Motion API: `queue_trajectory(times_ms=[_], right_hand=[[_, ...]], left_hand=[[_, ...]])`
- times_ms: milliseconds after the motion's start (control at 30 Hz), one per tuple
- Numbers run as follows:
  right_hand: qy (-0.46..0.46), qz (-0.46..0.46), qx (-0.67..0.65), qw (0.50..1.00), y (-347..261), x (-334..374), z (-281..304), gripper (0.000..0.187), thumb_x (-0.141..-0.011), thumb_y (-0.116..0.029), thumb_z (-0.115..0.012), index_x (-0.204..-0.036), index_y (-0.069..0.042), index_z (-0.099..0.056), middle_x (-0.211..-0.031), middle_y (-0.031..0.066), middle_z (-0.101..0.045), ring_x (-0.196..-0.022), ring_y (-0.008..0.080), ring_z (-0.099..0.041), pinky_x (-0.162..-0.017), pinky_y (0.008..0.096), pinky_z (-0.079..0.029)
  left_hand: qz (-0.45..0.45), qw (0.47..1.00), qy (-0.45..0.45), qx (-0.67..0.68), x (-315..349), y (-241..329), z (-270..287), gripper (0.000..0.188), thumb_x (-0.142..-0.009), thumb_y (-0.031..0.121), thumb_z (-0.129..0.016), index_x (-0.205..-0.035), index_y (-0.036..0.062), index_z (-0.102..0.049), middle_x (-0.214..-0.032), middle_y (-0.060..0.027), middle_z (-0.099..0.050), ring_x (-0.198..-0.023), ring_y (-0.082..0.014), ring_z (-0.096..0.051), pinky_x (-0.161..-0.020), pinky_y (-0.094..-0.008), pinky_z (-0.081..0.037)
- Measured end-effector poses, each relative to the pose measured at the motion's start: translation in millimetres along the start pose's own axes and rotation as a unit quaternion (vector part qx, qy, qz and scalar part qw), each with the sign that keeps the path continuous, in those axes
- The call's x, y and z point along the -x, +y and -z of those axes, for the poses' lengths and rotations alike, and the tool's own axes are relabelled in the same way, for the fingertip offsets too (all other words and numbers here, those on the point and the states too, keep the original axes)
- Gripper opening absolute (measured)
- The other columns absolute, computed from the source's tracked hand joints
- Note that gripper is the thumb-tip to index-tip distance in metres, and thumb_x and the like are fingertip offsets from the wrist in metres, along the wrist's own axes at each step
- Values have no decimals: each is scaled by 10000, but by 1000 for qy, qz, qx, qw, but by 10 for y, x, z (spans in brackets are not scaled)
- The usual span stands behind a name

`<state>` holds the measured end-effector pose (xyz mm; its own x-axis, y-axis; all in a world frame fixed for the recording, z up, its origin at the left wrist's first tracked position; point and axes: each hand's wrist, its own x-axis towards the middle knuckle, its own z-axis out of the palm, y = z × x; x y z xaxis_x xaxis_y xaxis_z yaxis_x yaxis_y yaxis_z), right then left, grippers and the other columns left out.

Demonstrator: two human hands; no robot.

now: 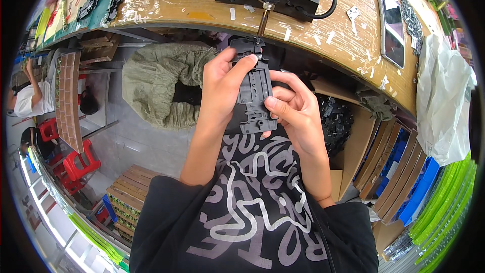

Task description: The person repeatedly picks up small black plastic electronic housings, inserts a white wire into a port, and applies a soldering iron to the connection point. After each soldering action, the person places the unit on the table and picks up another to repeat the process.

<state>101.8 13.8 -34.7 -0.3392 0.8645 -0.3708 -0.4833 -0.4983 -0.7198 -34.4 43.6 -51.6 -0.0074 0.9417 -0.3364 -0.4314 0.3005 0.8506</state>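
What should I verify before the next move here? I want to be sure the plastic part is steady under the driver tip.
1. Left hand grips the black plastic part: ok.
2. Right hand supports the part's right side: ok.
3. Driver bit meets the part's top end: ok.
4. Bit seated in a screw: cannot tell, too small.
5. Fingers away from the bit: ok, the left thumb sits just below it.
6. Part square to the bit: cannot tell.

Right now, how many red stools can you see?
2: one red stool beside the brown panel, another red stool just below it. More may hide behind.
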Motion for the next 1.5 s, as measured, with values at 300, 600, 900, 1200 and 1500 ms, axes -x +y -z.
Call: queue_trajectory(times_ms=[300, 600, 900, 1200, 1500], right_hand=[[2, -1, 2, 1000, 0, -25, 6, 371, -755, -14, -579, -1088, 55, -430, -776, 103, -572, -632, 99, -541, -469, 248, -525], [-6, -22, 76, 997, 104, -26, 177, 379, -759, -21, -585, -1103, 30, -432, -785, 91, -572, -653, 120, -559, -485, 239, -512], [406, 5, 406, 818, 922, 506, 2541, 386, -757, -66, -566, -1125, -56, -451, -813, 97, -592, -690, 174, -586, -553, 303, -505], [555, -56, 394, 730, 1059, 1219, 3355, 387, -746, -58, -574, -1120, -32, -480, -859, 128, -597, -726, 197, -597, -610, 314, -488], [373, 314, 343, 803, -1026, 731, 1152, 275, -805, -14, -520, -1075, 37, -508, -865, 128, -592, -736, 166, -586, -620, 256, -487]], left_hand=[[-3, 999, -18, -41, -27, 2, 28, 210, -793, 100, -513, -954, -30, -551, -755, -39, -580, -602, -53, -534, -532, -175, -426], [-32, 984, -33, -173, -65, -147, 188, 235, -805, 165, -559, -962, -5, -522, -725, -31, -571, -621, -63, -520, -553, -198, -420], [-288, 821, 284, -402, -369, 893, 1079, 185, -804, 199, -588, -900, 41, -578, -696, -43, -574, -592, -81, -526, -525, -206, -421], [-287, 571, 278, -717, -1305, 1381, 1903, 564, -711, 432, -628, -1067, 6, -527, -1023, -216, -537, -953, -328, -508, -832, -357, -387], [-254, 649, 248, -673, -1197, 1449, 1733, 404, -756, 336, -597, -1067, 81, -557, -954, -127, -596, -762, -189, -548, -720, -282, -420]])
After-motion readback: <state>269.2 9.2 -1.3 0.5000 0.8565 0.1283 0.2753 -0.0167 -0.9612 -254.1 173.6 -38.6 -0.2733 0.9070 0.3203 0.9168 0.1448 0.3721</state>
